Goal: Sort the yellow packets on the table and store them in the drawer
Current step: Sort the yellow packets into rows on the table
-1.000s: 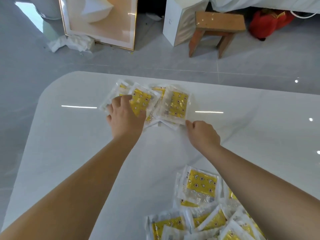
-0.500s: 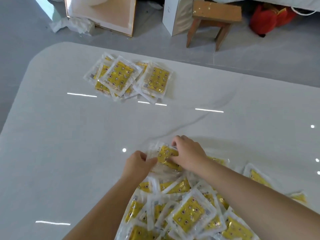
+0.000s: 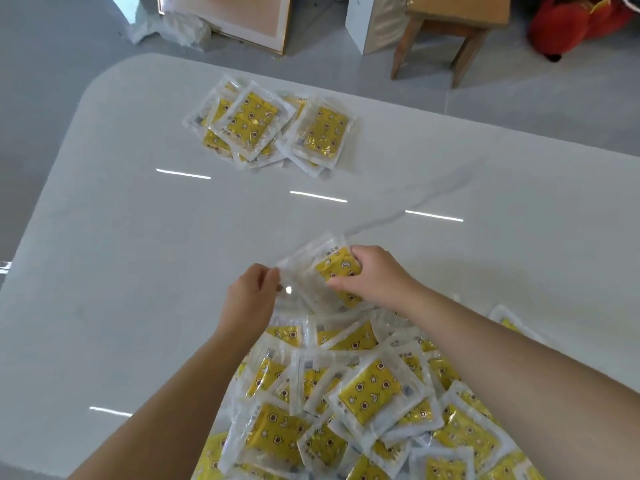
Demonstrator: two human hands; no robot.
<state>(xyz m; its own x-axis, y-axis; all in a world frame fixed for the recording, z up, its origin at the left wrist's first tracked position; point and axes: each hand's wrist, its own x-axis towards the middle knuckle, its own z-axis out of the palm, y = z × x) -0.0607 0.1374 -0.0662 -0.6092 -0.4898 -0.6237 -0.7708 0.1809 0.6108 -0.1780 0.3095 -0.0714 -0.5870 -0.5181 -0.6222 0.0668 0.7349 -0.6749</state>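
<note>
1. White glossy table (image 3: pixel 138 271) fills the head view. Beyond its far edge is grey floor, with a wooden stool (image 3: pixel 450 26) at 1 o'clock, a red bundle (image 3: pixel 571 22) at 2 o'clock, and a framed picture (image 3: pixel 249 19) with crumpled white wrapping (image 3: pixel 176 29) at 11 o'clock.
2. A second ago both hands lay on the sorted pile (image 3: pixel 270 126) at the table's far side, at 12 o'clock. Now they are well apart from it, at the far edge of the loose heap (image 3: pixel 363 403), which spreads from the centre toward 5 o'clock.
3. Half a second ago the hands were already at this heap with much the same grip. The sorted pile's overlapping packets look unchanged.
4. The left hand (image 3: pixel 251 299) has its fingers curled narrow. Its thumb and fingertips pinch the clear plastic edge at the 9 o'clock side of the held packet (image 3: pixel 337 271).
5. The right hand (image 3: pixel 374 275) grips the same packet from its 3 o'clock side, fingers bent over the top and thumb pressed on the yellow printed face.
6. The held packet sits between the two hands, just above the heap's 12 o'clock edge. Whether it is a single packet or several overlapped cannot be told, because the clear plastic blurs together.
7. A few stray packets lie at 4 o'clock beyond the right forearm.
</note>
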